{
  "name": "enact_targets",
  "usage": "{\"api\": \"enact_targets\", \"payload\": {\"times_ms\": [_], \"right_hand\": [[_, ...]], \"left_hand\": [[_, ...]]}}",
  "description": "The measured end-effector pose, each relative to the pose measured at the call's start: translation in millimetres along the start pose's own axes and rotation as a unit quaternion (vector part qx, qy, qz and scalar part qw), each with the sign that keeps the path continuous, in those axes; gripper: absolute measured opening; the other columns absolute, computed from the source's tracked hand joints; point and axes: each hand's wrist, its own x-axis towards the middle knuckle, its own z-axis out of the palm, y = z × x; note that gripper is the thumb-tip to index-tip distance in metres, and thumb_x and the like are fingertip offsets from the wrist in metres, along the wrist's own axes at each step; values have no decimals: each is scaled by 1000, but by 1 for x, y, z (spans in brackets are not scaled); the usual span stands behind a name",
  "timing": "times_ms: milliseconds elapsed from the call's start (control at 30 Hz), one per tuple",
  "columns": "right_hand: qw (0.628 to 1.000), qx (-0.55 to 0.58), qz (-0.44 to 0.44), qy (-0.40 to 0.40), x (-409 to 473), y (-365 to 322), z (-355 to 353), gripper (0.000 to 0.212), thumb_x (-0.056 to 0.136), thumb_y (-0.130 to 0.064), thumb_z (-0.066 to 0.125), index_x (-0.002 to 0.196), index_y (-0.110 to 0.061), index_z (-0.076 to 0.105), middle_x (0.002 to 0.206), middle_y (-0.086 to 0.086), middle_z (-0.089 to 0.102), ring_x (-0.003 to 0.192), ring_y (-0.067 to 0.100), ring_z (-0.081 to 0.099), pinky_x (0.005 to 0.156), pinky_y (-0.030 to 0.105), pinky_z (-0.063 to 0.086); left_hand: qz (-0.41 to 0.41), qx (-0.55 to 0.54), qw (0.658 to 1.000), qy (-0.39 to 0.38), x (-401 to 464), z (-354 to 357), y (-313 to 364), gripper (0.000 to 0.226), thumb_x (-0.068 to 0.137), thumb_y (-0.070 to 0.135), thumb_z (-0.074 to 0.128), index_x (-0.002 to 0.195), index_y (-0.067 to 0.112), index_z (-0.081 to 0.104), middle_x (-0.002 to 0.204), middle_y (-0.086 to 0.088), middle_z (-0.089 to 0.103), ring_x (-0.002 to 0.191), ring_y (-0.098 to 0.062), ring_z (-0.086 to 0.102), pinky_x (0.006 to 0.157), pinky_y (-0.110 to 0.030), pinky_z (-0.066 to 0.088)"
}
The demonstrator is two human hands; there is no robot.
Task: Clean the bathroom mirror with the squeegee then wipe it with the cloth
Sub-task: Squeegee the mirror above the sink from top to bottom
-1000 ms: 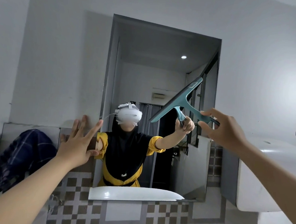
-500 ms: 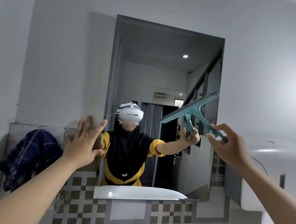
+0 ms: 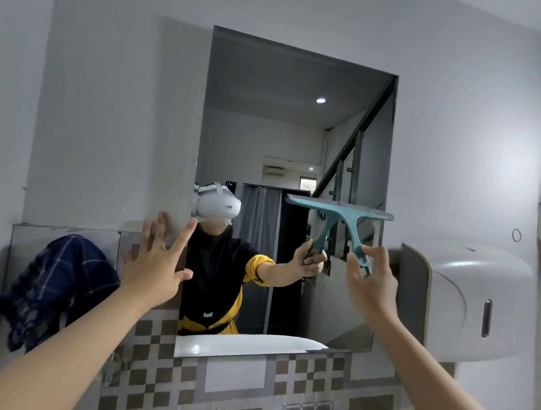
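A rectangular mirror (image 3: 281, 125) hangs on the grey wall and reflects a person in black and yellow. My right hand (image 3: 371, 282) grips the handle of a teal squeegee (image 3: 341, 221), whose blade lies level against the glass at the mirror's right edge, about mid-height. My left hand (image 3: 154, 265) rests flat with fingers spread on the wall and tile beside the mirror's lower left edge. A dark blue checked cloth (image 3: 53, 289) hangs bunched at the left, apart from both hands.
A white wall dispenser (image 3: 467, 302) juts out just right of the mirror, close to my right hand. Brown and grey checked tiles (image 3: 161, 376) run below the mirror. A white basin rim shows only as a reflection at the mirror's bottom.
The squeegee has come down the right side of the mirror and its blade has turned from steeply tilted to level. My left hand has stayed pressed beside the mirror.
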Motion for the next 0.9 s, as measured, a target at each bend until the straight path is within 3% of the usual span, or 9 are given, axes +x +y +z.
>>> {"api": "enact_targets", "payload": {"times_ms": [67, 133, 267, 400, 567, 800, 900], "right_hand": [[999, 15, 32, 3, -7, -13, 5, 18, 95, -31, 54, 107, -23, 43, 90, 4, 58, 55, 15, 54, 50, 27, 45], [997, 28, 71, -1, -11, -28, 10, 20, 96, -31, 50, 110, -22, 41, 81, 1, 55, 54, 17, 54, 49, 30, 47], [983, 79, 166, -8, -17, -59, 26, 21, 97, -32, 43, 112, -19, 36, 80, 8, 55, 43, 16, 45, 32, 19, 35], [966, 128, 223, 0, -23, -80, 45, 19, 97, -31, 40, 111, -18, 34, 78, 8, 53, 37, 14, 43, 30, 16, 32], [950, 173, 259, 8, -28, -95, 58, 19, 97, -29, 41, 109, -16, 34, 83, 6, 51, 40, 15, 46, 33, 16, 37], [951, 169, 257, 22, -42, -99, 75, 19, 97, -28, 43, 109, -17, 34, 82, 7, 54, 38, 16, 48, 33, 17, 37], [956, 162, 244, 7, -56, -102, 88, 19, 97, -29, 43, 110, -18, 33, 79, 8, 54, 37, 16, 48, 34, 19, 39]], "left_hand": [[20, 0, 1000, 23, -7, 6, -4, 89, 87, 46, 52, 138, 48, -21, 154, -15, -22, 139, -34, -21, 108, -67, 18], [42, 13, 999, 30, -16, 12, -10, 85, 86, 50, 50, 142, 45, -13, 154, -16, -20, 140, -36, -15, 107, -67, 20], [64, 28, 998, 1, -26, 19, -19, 106, 72, 59, 64, 143, 43, -12, 149, -12, -33, 137, -37, -21, 103, -70, 21], [72, 45, 996, -19, -30, 18, -20, 127, 54, 61, 77, 145, 38, -9, 151, -15, -28, 136, -41, -18, 96, -72, 23], [64, 35, 997, -21, -29, 22, -17, 131, 54, 57, 79, 143, 40, -16, 148, -13, -37, 136, -40, -23, 97, -73, 22], [61, 33, 998, -6, -29, 29, -20, 135, 49, 55, 82, 145, 38, -11, 153, -14, -26, 139, -42, -12, 90, -71, 34], [65, 22, 998, 0, -29, 31, -20, 134, 51, 51, 83, 144, 38, -12, 152, -14, -27, 139, -42, -14, 92, -72, 32]]}}
